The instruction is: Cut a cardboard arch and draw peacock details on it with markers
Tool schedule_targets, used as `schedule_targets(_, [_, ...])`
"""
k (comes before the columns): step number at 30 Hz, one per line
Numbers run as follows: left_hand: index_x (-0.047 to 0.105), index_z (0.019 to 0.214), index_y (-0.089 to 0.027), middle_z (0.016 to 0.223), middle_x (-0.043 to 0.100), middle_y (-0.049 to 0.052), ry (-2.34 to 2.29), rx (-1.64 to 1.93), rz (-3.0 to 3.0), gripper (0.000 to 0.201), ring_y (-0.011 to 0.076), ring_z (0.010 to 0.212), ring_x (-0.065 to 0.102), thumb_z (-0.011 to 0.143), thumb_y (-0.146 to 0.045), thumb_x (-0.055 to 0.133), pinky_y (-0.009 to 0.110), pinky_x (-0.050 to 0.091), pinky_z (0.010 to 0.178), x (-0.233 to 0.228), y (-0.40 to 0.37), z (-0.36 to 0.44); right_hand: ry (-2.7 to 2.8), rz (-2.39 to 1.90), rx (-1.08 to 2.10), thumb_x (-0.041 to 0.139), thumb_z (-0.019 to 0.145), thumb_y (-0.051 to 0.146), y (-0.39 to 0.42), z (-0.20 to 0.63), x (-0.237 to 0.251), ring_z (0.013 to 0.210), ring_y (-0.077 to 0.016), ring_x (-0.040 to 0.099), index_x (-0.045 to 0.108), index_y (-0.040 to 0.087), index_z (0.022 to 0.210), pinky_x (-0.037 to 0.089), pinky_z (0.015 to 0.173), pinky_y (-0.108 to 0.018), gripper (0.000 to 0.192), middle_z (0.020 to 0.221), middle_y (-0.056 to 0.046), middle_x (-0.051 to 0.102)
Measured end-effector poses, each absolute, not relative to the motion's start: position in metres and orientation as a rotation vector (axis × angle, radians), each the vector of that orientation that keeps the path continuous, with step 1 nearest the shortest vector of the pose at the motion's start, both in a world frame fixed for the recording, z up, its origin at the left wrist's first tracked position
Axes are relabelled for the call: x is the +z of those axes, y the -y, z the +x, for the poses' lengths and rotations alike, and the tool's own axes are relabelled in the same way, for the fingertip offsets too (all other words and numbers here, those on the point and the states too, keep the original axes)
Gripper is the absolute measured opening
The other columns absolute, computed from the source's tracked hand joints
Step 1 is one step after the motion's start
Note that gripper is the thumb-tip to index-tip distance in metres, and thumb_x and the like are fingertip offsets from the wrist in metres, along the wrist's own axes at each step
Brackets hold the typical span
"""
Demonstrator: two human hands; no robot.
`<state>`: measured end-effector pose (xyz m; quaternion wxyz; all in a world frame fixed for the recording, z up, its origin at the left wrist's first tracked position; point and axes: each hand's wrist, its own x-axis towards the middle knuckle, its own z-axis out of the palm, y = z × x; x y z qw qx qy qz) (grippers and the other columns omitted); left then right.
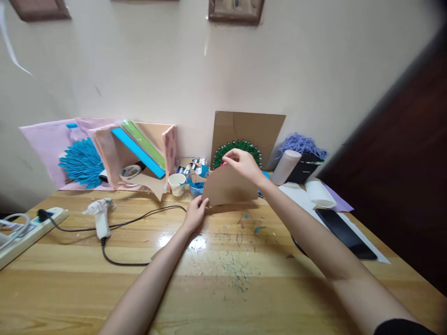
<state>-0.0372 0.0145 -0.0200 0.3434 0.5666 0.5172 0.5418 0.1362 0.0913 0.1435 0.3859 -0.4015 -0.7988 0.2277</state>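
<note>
A brown half-round piece of cardboard [232, 186] stands tilted upright above the table. My left hand [196, 214] grips its lower left corner between thumb and fingers. At its curved top edge, my right hand [240, 164] is closed in a pinch. A tiny red spot shows by those fingertips; what they pinch is too small to make out. Behind the cardboard, a green fan-shaped piece with pale tips [237, 146] is partly hidden, in front of a square brown board [249, 123] leaning on the wall.
A white glue gun [102, 218] stands at left, its black cord running across the table toward a power strip [52, 215]. Further back are a paper cup [177, 185], a pink fabric-covered box [170, 153] and a blue petalled piece [82, 163]. A phone [344, 232] lies at right. Scraps dot the tabletop.
</note>
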Motion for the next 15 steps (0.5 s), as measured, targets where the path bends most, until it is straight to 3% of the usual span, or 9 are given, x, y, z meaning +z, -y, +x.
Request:
schedule_targets(2, [0.059, 0.079, -0.016, 0.075, 0.064, 0.004, -1.356, 1.441, 1.464, 0.026, 0.0188, 0.072, 0.058, 0.081, -0.04, 0.05, 0.028, 0.044, 0.066, -0.018, -0.016, -0.038, 2.1, -1.06, 0.784, 0.067, 0.071, 0.034, -0.074, 0.186, 0.139, 0.076, -0.0176, 0.064, 0.063, 0.017, 0.083, 0.048, 0.068, -0.028, 0.021, 0.082, -0.004, 0.069])
schedule_targets(4, [0.059, 0.081, -0.016, 0.075, 0.064, 0.004, -1.364, 1.455, 1.461, 0.026, 0.0191, 0.072, 0.058, 0.08, -0.04, 0.051, 0.028, 0.044, 0.066, -0.016, -0.017, -0.038, 2.325, -1.232, 1.017, 0.077, 0.056, 0.024, -0.056, 0.233, 0.125, 0.065, -0.0155, 0.062, 0.066, 0.02, 0.074, 0.046, 0.056, -0.024, 0.021, 0.074, -0.002, 0.069])
schedule_targets(8, [0.059, 0.081, -0.016, 0.073, 0.064, 0.004, -1.385, 1.45, 1.466, 0.028, 0.019, 0.07, 0.057, 0.079, -0.043, 0.051, 0.026, 0.043, 0.061, -0.014, -0.017, -0.037, 2.561, -1.332, 1.53, 0.079, 0.04, 0.006, -0.025, 0.289, 0.087, 0.046, -0.0145, 0.06, 0.068, 0.021, 0.055, 0.043, 0.042, -0.023, 0.023, 0.051, 0.0, 0.066])
schedule_targets(11, [0.059, 0.078, -0.016, 0.071, 0.064, 0.003, -1.415, 1.45, 1.482, 0.029, 0.0181, 0.068, 0.056, 0.078, -0.044, 0.052, 0.025, 0.042, 0.06, -0.012, -0.017, -0.037, 2.53, -1.274, 1.686, 0.079, 0.045, 0.008, -0.018, 0.291, 0.067, 0.048, -0.0154, 0.063, 0.07, 0.02, 0.056, 0.047, 0.046, -0.023, 0.019, 0.053, -0.001, 0.068])
schedule_targets(15, [0.059, 0.078, -0.016, 0.07, 0.064, 0.003, -1.434, 1.433, 1.509, 0.029, 0.0166, 0.064, 0.055, 0.078, -0.044, 0.051, 0.024, 0.042, 0.057, -0.011, -0.017, -0.038, 2.337, -1.17, 1.524, 0.073, 0.063, 0.022, -0.027, 0.281, 0.062, 0.076, -0.0142, 0.067, 0.072, 0.02, 0.079, 0.051, 0.069, -0.023, 0.016, 0.084, -0.001, 0.073])
